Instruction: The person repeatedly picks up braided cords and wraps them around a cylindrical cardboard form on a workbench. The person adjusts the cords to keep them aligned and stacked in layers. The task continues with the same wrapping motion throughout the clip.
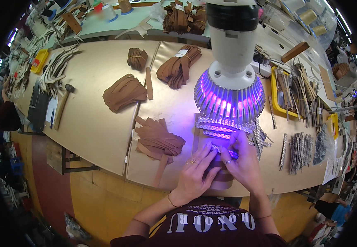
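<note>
Under the purple glow of the lamp (230, 96), both hands meet at a short silver-grey braided strip (230, 154). My left hand (197, 171) has its fingertips on the strip's left end, fingers stretched forward and thumb lower and apart. My right hand (242, 158) is closed on the strip from the other side, its fingers bent and pinching. Just beyond the fingertips lie several more braided strips (215, 126) in a row, partly hidden by the lamp. Beneath the hands is a brownish piece (221, 181), its kind unclear.
Bundles of brown strips (125, 92) and a loose brown pile (158, 138) lie to the left, with a hammer (63, 105) farther off. On the right are grey braided strips (300, 152) and a yellow tray (275, 92) of strips. The lamp hangs low over the work.
</note>
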`<action>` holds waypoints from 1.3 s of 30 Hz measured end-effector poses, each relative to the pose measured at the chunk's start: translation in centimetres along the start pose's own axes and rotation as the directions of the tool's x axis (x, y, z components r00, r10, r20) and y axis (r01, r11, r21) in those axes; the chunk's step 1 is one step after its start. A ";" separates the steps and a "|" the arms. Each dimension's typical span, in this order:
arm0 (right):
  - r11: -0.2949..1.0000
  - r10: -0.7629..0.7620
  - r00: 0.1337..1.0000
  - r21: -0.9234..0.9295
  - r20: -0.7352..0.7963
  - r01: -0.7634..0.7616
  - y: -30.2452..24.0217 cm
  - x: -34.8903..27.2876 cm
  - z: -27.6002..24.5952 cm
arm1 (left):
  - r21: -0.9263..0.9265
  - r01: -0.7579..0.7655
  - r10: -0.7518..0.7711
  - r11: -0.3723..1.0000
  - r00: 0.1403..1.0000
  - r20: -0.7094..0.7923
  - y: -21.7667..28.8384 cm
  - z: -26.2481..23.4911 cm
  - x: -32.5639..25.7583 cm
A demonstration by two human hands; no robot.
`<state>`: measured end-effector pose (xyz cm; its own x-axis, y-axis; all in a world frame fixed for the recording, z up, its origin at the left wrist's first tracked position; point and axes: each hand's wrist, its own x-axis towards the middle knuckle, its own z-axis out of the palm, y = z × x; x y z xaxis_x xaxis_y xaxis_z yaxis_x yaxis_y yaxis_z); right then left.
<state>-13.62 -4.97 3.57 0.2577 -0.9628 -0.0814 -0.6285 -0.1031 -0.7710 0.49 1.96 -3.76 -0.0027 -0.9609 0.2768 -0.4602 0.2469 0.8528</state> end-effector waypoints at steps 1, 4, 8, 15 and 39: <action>0.999 -0.020 1.000 -0.034 0.017 0.020 0.0 -0.1 -0.3 | 0.010 -0.025 0.025 1.000 1.000 0.006 -0.1 0.1 0.0; 0.988 0.007 1.000 -0.154 -0.012 -0.009 0.0 -1.0 -1.7 | 0.027 -0.083 0.082 0.996 0.996 0.043 -0.3 0.2 -0.1; 0.964 0.132 0.991 -0.236 0.025 -0.122 0.5 -2.5 -4.6 | 0.033 -0.099 0.095 0.995 0.991 0.097 -0.3 0.0 -0.3; 0.984 0.180 0.983 0.003 0.027 -0.181 3.4 -3.1 -5.6 | 0.102 -0.141 0.121 0.985 0.976 0.181 0.0 -0.5 -0.2; 0.920 0.246 0.967 0.299 0.062 -0.253 6.0 -3.7 -5.9 | 0.248 -0.154 0.080 0.956 0.955 0.285 1.0 -1.3 0.5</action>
<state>-22.69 -3.53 2.96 0.1408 -0.9411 -0.3074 -0.4240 0.2233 -0.8777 1.15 1.92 -2.20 -0.2921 -0.9338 0.2067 -0.6602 0.3532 0.6629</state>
